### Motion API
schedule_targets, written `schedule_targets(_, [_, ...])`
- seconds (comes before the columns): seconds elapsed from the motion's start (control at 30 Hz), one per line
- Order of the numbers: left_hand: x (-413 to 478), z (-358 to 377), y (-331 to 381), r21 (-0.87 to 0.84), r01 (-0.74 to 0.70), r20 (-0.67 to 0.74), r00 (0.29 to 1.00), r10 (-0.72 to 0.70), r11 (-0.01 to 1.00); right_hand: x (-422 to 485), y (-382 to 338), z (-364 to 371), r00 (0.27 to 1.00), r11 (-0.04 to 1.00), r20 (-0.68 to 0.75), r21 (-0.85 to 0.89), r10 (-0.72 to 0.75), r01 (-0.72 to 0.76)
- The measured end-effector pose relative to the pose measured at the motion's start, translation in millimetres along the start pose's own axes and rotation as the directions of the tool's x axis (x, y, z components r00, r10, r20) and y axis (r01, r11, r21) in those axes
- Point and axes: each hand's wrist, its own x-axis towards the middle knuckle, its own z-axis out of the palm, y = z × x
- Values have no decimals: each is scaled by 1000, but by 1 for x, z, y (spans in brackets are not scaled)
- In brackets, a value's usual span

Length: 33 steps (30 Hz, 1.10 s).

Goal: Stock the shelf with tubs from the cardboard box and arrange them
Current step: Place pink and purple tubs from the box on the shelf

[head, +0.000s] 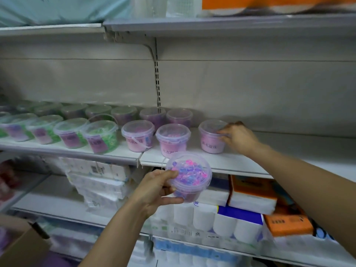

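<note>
The shelf (pixel 221 160) carried two rows of lidded tubs, green ones to the left and pink ones to the right. A cardboard box (pixel 23 245) sat at the lower left corner. The right hand (pixel 238 137) gripped the pink tub (pixel 212 136) farthest right on the shelf, fingers closed on its side. The left hand (pixel 156 187) held another tub (pixel 189 179) of pink and blue beads, tilted, just below the shelf edge.

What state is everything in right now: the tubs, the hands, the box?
Left hand: gripping a tilted, lidded tub of beads.
Right hand: touching the rightmost tub, upright on the shelf.
Other shelf tubs: upright, lidded.
Cardboard box: open.
</note>
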Motion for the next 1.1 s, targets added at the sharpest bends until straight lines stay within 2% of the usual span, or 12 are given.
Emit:
schedule_targets(0.13, [1,1,18,23,-10,51,999,8,1000,8,7,8,1000,999,-15,38,16,-16])
schedule_targets(0.27, [6,2,57,-35,-82,90,992,85,996,15,11,10,998,995,5,68,70,-71])
schedule_targets(0.4, [20,1,104,-108,-174,44,983,179,979,21,6,12,992,992,-33,28,124,-123])
schedule_targets(0.57, [45,1,145,-177,-254,-79,967,243,951,37,12,17,982,982,18,7,187,-187])
schedule_targets(0.7, [69,-1,160,-216,-256,-104,966,239,942,56,18,26,978,981,76,-2,192,-193])
schedule_targets(0.9, [96,4,165,-212,-213,-77,977,201,954,76,26,26,985,983,102,108,137,-148])
schedule_targets(1.0, [106,7,164,-204,-185,-51,983,178,961,85,28,29,985,991,133,59,111,-120])
schedule_targets(1.1, [111,9,164,-206,-153,-22,988,152,966,87,30,26,962,990,239,5,135,-140])
